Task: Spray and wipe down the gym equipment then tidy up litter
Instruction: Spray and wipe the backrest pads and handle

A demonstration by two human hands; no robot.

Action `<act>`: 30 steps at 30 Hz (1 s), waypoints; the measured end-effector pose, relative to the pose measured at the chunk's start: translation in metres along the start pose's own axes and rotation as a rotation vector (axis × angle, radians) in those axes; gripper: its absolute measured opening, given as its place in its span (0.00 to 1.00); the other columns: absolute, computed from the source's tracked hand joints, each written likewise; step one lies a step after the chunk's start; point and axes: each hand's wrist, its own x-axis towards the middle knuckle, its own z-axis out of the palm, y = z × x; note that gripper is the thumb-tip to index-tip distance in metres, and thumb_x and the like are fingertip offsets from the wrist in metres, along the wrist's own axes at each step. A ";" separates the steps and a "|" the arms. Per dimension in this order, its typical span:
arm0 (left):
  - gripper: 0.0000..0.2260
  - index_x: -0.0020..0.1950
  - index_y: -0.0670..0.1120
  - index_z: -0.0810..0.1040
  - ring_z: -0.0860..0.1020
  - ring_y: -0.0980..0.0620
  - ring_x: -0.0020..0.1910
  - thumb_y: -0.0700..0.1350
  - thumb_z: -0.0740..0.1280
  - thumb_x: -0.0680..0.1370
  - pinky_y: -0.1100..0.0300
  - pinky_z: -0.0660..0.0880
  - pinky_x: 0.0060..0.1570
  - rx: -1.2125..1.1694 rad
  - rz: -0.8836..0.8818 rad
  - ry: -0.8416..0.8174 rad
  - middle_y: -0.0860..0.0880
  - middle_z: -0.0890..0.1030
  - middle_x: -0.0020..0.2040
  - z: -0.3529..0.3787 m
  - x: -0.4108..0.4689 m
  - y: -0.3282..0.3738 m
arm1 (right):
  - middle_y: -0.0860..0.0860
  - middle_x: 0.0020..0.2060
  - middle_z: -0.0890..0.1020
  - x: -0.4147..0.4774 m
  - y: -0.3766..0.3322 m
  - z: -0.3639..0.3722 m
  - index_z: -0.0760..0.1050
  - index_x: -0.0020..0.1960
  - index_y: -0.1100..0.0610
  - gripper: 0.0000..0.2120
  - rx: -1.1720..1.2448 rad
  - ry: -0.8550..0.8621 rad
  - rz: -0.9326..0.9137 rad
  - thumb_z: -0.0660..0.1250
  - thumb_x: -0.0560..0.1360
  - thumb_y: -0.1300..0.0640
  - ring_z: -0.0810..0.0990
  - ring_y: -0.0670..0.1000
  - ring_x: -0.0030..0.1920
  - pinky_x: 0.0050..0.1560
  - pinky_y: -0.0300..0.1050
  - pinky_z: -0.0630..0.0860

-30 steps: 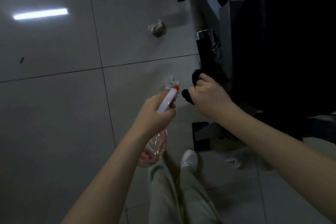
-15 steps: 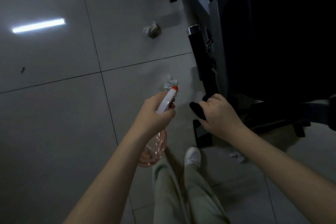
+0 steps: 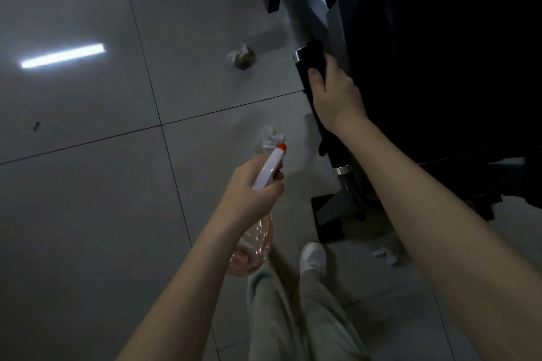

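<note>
Two hands show in the head view, both busy. The right hand [image 3: 334,94] lies on the black bar [image 3: 303,72] of the gym machine, close to the bar's far chrome cap. Its grip is closed around a black cloth [image 3: 316,51], with the thumb on the bar's open-floor side, and the cloth is pressed on the bar. How the other fingers lie behind the bar I cannot tell.

The left hand [image 3: 252,187] is beside the near end of the bar, on the floor side and apart from it. Its grip is closed on the neck of a spray bottle [image 3: 271,167]. The white head with the orange nozzle points up and toward the bar, and the clear pinkish body hangs under the wrist.

Three pieces of litter lie on the grey tiled floor [image 3: 88,214]. A brownish wad [image 3: 242,57] is beside the far end of the bar, on the floor side. A white tissue [image 3: 271,138] is beside the middle of the bar, just past the nozzle. A second tissue [image 3: 385,252] lies past the near end of the bar, next to the right forearm.

On the other side of the bar is a large black pad [image 3: 440,67]. Below the near end of the bar stands a dark foot [image 3: 325,223] of the frame, and nearer still a white shoe [image 3: 312,258] with pale trousers [image 3: 293,316].
</note>
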 end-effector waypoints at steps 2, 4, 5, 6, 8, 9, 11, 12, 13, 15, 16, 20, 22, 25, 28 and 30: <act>0.15 0.49 0.36 0.74 0.78 0.38 0.44 0.45 0.62 0.68 0.40 0.75 0.46 0.010 -0.012 -0.011 0.34 0.78 0.46 0.001 0.001 -0.001 | 0.58 0.55 0.77 -0.004 0.007 -0.005 0.66 0.65 0.60 0.18 0.061 -0.027 0.086 0.51 0.82 0.49 0.76 0.59 0.55 0.49 0.45 0.70; 0.14 0.48 0.38 0.75 0.78 0.39 0.45 0.45 0.62 0.68 0.39 0.75 0.49 0.023 -0.024 -0.012 0.36 0.79 0.46 0.002 0.001 -0.002 | 0.60 0.51 0.77 -0.012 0.012 -0.008 0.67 0.60 0.62 0.17 0.014 -0.035 0.098 0.51 0.82 0.49 0.78 0.60 0.51 0.44 0.45 0.69; 0.14 0.48 0.38 0.75 0.78 0.39 0.45 0.45 0.62 0.68 0.38 0.75 0.49 0.028 -0.029 -0.009 0.37 0.79 0.46 0.003 0.002 -0.003 | 0.61 0.51 0.77 -0.017 0.013 -0.008 0.67 0.60 0.63 0.17 -0.054 -0.024 0.073 0.51 0.82 0.50 0.78 0.61 0.50 0.42 0.44 0.68; 0.14 0.48 0.39 0.75 0.78 0.39 0.45 0.46 0.62 0.68 0.38 0.75 0.49 0.035 -0.034 -0.010 0.37 0.79 0.46 0.004 0.002 -0.002 | 0.62 0.51 0.77 -0.023 0.013 -0.007 0.67 0.61 0.63 0.17 -0.139 -0.010 0.034 0.52 0.82 0.51 0.78 0.61 0.49 0.40 0.44 0.66; 0.12 0.47 0.42 0.77 0.78 0.39 0.46 0.46 0.62 0.68 0.40 0.75 0.49 0.046 -0.035 -0.023 0.37 0.80 0.46 0.006 0.002 0.000 | 0.63 0.53 0.76 -0.031 0.014 -0.003 0.66 0.62 0.64 0.17 -0.309 0.014 -0.035 0.53 0.82 0.52 0.78 0.62 0.50 0.39 0.44 0.64; 0.09 0.45 0.47 0.77 0.78 0.39 0.47 0.45 0.62 0.68 0.41 0.75 0.49 0.046 -0.032 -0.033 0.38 0.80 0.46 0.007 0.002 0.001 | 0.63 0.54 0.76 -0.036 0.015 -0.001 0.65 0.63 0.64 0.17 -0.386 0.022 -0.058 0.53 0.82 0.52 0.78 0.62 0.50 0.39 0.45 0.64; 0.08 0.43 0.56 0.76 0.78 0.39 0.47 0.45 0.62 0.68 0.42 0.75 0.49 0.037 -0.028 -0.047 0.39 0.80 0.46 0.009 0.001 0.006 | 0.62 0.55 0.74 -0.045 0.019 0.003 0.64 0.64 0.64 0.17 -0.515 0.027 -0.090 0.53 0.82 0.52 0.77 0.60 0.51 0.39 0.44 0.65; 0.07 0.43 0.54 0.76 0.78 0.39 0.47 0.45 0.62 0.68 0.42 0.75 0.49 0.033 -0.029 -0.049 0.38 0.80 0.47 0.010 0.002 0.008 | 0.62 0.56 0.74 -0.050 0.021 0.005 0.64 0.64 0.64 0.18 -0.559 0.020 -0.096 0.53 0.82 0.52 0.77 0.59 0.51 0.39 0.44 0.65; 0.07 0.44 0.50 0.77 0.78 0.38 0.47 0.45 0.62 0.67 0.41 0.75 0.48 0.032 -0.032 -0.046 0.37 0.80 0.46 0.011 0.003 0.008 | 0.62 0.57 0.73 -0.056 0.024 0.006 0.63 0.65 0.64 0.18 -0.582 0.011 -0.095 0.53 0.82 0.52 0.77 0.59 0.52 0.40 0.43 0.65; 0.10 0.46 0.43 0.76 0.78 0.37 0.46 0.45 0.62 0.67 0.43 0.75 0.45 0.035 -0.037 -0.039 0.36 0.80 0.46 0.013 0.004 0.008 | 0.63 0.58 0.72 -0.067 0.029 0.009 0.63 0.66 0.65 0.18 -0.592 0.002 -0.079 0.54 0.82 0.53 0.76 0.59 0.53 0.40 0.43 0.64; 0.11 0.46 0.42 0.76 0.78 0.38 0.46 0.45 0.62 0.67 0.44 0.75 0.45 0.041 -0.035 -0.036 0.37 0.80 0.45 0.014 0.004 0.008 | 0.63 0.58 0.72 -0.072 0.031 0.010 0.63 0.66 0.65 0.18 -0.600 -0.001 -0.072 0.54 0.82 0.54 0.76 0.59 0.53 0.40 0.43 0.64; 0.13 0.48 0.40 0.76 0.78 0.39 0.46 0.45 0.62 0.67 0.42 0.75 0.47 0.066 -0.027 -0.052 0.39 0.81 0.46 0.016 0.004 0.009 | 0.63 0.59 0.72 -0.081 0.037 0.012 0.63 0.67 0.65 0.18 -0.651 -0.018 -0.048 0.55 0.82 0.55 0.76 0.59 0.54 0.40 0.43 0.64; 0.14 0.48 0.39 0.76 0.78 0.38 0.46 0.45 0.62 0.67 0.42 0.76 0.47 0.064 -0.026 -0.052 0.38 0.80 0.46 0.017 0.004 0.010 | 0.64 0.56 0.73 -0.087 0.040 0.012 0.65 0.66 0.66 0.18 -0.657 -0.018 -0.043 0.57 0.81 0.56 0.76 0.60 0.52 0.38 0.44 0.64; 0.13 0.48 0.40 0.76 0.78 0.38 0.46 0.45 0.62 0.68 0.42 0.75 0.47 0.065 -0.015 -0.054 0.36 0.80 0.47 0.021 0.002 0.011 | 0.66 0.49 0.76 -0.099 0.047 0.013 0.70 0.60 0.69 0.17 -0.671 -0.025 -0.040 0.65 0.76 0.59 0.78 0.62 0.44 0.34 0.45 0.65; 0.14 0.49 0.39 0.75 0.78 0.38 0.47 0.46 0.62 0.68 0.41 0.75 0.48 0.069 -0.017 -0.050 0.36 0.79 0.47 0.025 -0.002 0.011 | 0.65 0.41 0.78 -0.117 0.057 0.015 0.74 0.55 0.69 0.21 -0.742 -0.051 -0.008 0.75 0.66 0.61 0.79 0.60 0.34 0.28 0.42 0.69; 0.14 0.49 0.39 0.75 0.78 0.38 0.47 0.45 0.62 0.69 0.42 0.75 0.49 0.069 -0.016 -0.046 0.36 0.79 0.47 0.027 -0.005 0.011 | 0.63 0.37 0.79 -0.133 0.066 0.016 0.76 0.53 0.68 0.23 -0.734 -0.060 0.017 0.78 0.63 0.61 0.78 0.59 0.31 0.26 0.42 0.71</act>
